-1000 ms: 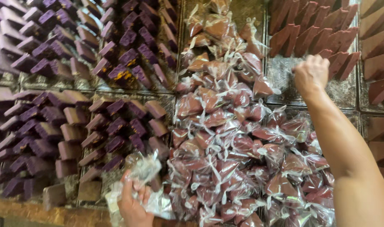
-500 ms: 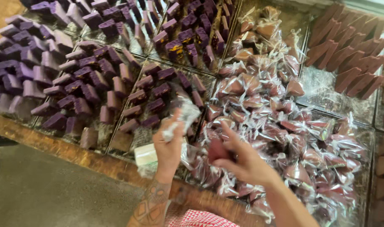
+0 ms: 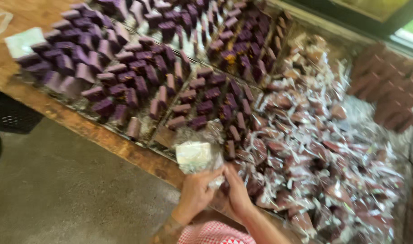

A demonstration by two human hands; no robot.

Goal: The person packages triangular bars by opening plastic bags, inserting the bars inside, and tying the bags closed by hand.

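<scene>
My left hand (image 3: pixel 195 195) grips a bundle of clear plastic bags (image 3: pixel 196 154) with a white patch on it, held up over the table's near edge. My right hand (image 3: pixel 239 193) is pressed against the left, its fingers closed on the bundle's lower edge. What lies in its palm is hidden. Just to the right spreads a big heap of reddish-brown bars in clear wrappers (image 3: pixel 315 149). Trays of bare purple bars (image 3: pixel 125 77) stand on end to the left and behind.
Unwrapped brown bars (image 3: pixel 387 95) lie at the far right. The wooden table edge (image 3: pixel 102 138) runs diagonally, with concrete floor (image 3: pixel 57 194) below it and a black crate (image 3: pixel 7 115) at the left. A red-and-white checked cloth (image 3: pixel 215 234) shows at the bottom.
My right hand reached to the far brown bars, came back with a brown bar, and now meets the left at the bags. The view swung left and down.
</scene>
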